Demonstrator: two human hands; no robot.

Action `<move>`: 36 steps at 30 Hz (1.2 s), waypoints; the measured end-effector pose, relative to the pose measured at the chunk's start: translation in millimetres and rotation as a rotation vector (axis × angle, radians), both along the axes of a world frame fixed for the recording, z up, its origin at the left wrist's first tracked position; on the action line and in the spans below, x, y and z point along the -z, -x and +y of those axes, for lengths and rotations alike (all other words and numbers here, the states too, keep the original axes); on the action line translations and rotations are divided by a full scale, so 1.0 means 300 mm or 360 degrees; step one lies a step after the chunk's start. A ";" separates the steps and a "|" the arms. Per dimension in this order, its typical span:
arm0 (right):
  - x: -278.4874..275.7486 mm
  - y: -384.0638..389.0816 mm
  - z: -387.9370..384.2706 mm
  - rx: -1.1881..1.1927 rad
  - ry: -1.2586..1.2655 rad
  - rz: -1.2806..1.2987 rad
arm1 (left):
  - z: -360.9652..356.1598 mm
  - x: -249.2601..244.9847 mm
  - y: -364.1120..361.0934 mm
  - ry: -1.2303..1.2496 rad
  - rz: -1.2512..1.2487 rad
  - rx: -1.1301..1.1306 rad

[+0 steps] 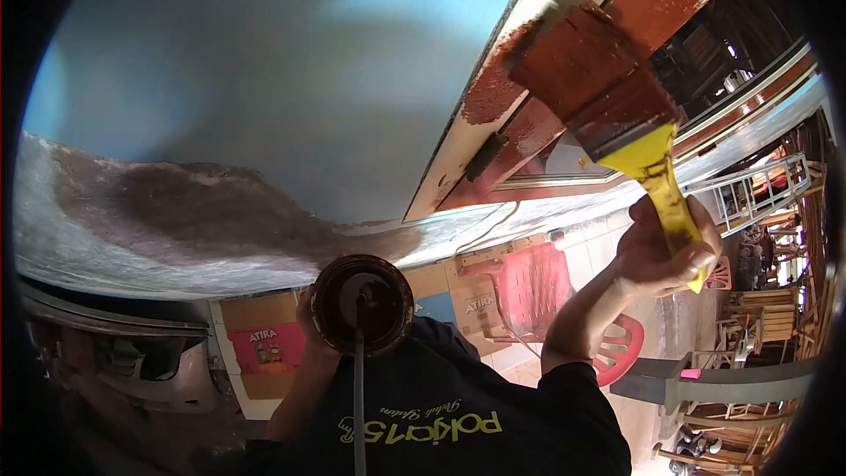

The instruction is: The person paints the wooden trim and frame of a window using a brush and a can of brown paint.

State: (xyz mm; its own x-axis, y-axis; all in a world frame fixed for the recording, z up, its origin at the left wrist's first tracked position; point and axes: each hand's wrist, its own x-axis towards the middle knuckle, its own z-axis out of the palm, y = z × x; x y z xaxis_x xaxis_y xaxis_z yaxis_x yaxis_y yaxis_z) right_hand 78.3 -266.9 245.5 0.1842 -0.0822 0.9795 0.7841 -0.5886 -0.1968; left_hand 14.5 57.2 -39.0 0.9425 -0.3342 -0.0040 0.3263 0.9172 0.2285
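My right hand [663, 254] is closed around the yellow handle of a wide paintbrush [599, 79]. The bristles are coated in reddish-brown paint and overlap the wooden window frame [471, 137], which is partly reddish-brown and partly whitish. Low in front of my chest, my left hand [315, 322] grips the side of a round paint can [363, 304] with dark brown paint inside; most of its fingers are hidden behind the can. A thin grey strip [359, 405] runs from over the can's mouth down across my black shirt.
A light blue wall [291, 62] with a bare grey patch [203, 203] adjoins the frame. Below are a red plastic chair [533, 286], printed cardboard [264, 348] on the floor and a grey bench-like piece [731, 383]. A white metal rack [762, 192] and stacked wood stand at right.
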 end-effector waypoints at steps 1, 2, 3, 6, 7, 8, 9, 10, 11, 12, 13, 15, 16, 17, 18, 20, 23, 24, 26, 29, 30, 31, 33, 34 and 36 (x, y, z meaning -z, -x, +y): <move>-0.013 0.001 -0.006 0.0049 0.0094 0.0011 | -0.002 -0.001 -0.001 -0.0007 -0.0002 -0.0001; -0.011 -0.012 0.003 0.0130 0.0136 -0.0047 | 0.000 -0.001 0.000 -0.0011 -0.0001 0.0000; -0.009 -0.025 0.011 0.0212 0.0175 -0.0106 | -0.002 -0.002 -0.001 -0.0010 0.0000 0.0000; -0.020 -0.015 -0.011 0.0231 0.0145 0.0004 | -0.001 -0.002 -0.003 -0.0018 0.0004 -0.0004; -0.024 -0.009 -0.017 0.0163 0.0101 0.0046 | -0.002 -0.001 -0.002 -0.0016 0.0004 -0.0008; -0.017 -0.013 -0.013 0.0073 0.0066 0.0050 | -0.003 -0.001 0.000 -0.0017 0.0008 -0.0013; -0.010 -0.017 -0.010 -0.0017 0.0030 0.0054 | -0.003 0.001 0.001 -0.0020 0.0010 -0.0018; -0.004 -0.021 -0.006 -0.0106 -0.0006 0.0056 | -0.004 0.002 0.003 -0.0016 0.0014 -0.0010; -0.006 -0.022 0.004 0.0065 0.0083 0.0028 | -0.005 0.001 0.004 -0.0018 0.0016 -0.0010; -0.008 -0.027 0.001 0.0117 0.0127 -0.0003 | -0.005 0.001 0.003 -0.0021 0.0016 -0.0011; -0.009 -0.030 -0.002 0.0170 0.0170 -0.0035 | -0.004 0.003 0.005 -0.0027 0.0014 -0.0015; -0.018 -0.029 -0.033 -0.0026 0.0168 -0.0020 | 0.000 0.011 0.007 -0.0034 0.0019 -0.0026; -0.019 -0.031 -0.032 -0.0023 0.0162 -0.0028 | 0.003 0.016 0.006 -0.0035 0.0021 -0.0029; -0.020 -0.034 -0.031 -0.0020 0.0155 -0.0035 | 0.004 0.023 0.010 -0.0039 0.0026 -0.0034; -0.021 -0.037 -0.029 -0.0017 0.0149 -0.0042 | 0.005 0.026 0.012 -0.0037 0.0028 -0.0038; -0.018 -0.037 -0.010 0.0160 0.0195 -0.0081 | 0.006 0.031 0.013 -0.0040 0.0031 -0.0041; -0.025 -0.026 -0.015 0.0043 0.0150 -0.0056 | 0.005 0.023 0.010 -0.0042 0.0027 -0.0041; -0.027 -0.023 -0.021 -0.0041 0.0125 -0.0031 | 0.006 0.020 0.007 -0.0040 0.0023 -0.0038; -0.022 -0.031 -0.023 0.0049 0.0120 -0.0069 | 0.002 0.012 0.002 -0.0036 0.0016 -0.0039; -0.034 -0.032 0.006 0.0303 0.0262 -0.0064 | -0.005 -0.002 -0.005 -0.0030 0.0010 -0.0027; -0.031 -0.028 0.002 0.0234 0.0194 -0.0054 | -0.006 -0.005 -0.007 -0.0030 0.0009 -0.0024; -0.027 -0.027 -0.003 0.0159 0.0125 -0.0045 | -0.006 -0.008 -0.007 -0.0031 0.0011 -0.0024; -0.022 -0.013 -0.004 -0.0067 -0.0035 0.0044 | -0.005 -0.013 -0.010 -0.0030 0.0007 -0.0024; -0.013 -0.019 -0.010 0.0016 0.0094 0.0013 | -0.007 -0.013 -0.011 -0.0030 0.0008 -0.0026; 0.015 -0.030 -0.026 0.0190 0.0347 -0.0047 | -0.008 -0.014 -0.010 -0.0033 0.0009 -0.0027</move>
